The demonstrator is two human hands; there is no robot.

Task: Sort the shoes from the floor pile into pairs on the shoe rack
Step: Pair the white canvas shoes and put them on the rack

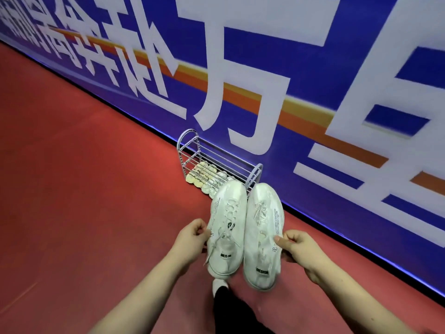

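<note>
Two white lace-up sneakers hang side by side in the air in front of me, toes pointing away. My left hand [190, 239] grips the left white sneaker [227, 227] at its outer side. My right hand [299, 247] grips the right white sneaker [263, 232] the same way. Beyond their toes stands a small pale wire shoe rack [192, 150] against the wall. Its upper bars are bare, and beige and white shoes [204, 175] sit low in it, partly hidden by the held sneakers.
A blue banner wall [313, 68] with large white characters runs diagonally from upper left to lower right. Red floor [84, 177] spreads to the left and below. My dark trouser leg and a white shoe [220, 285] show under the sneakers.
</note>
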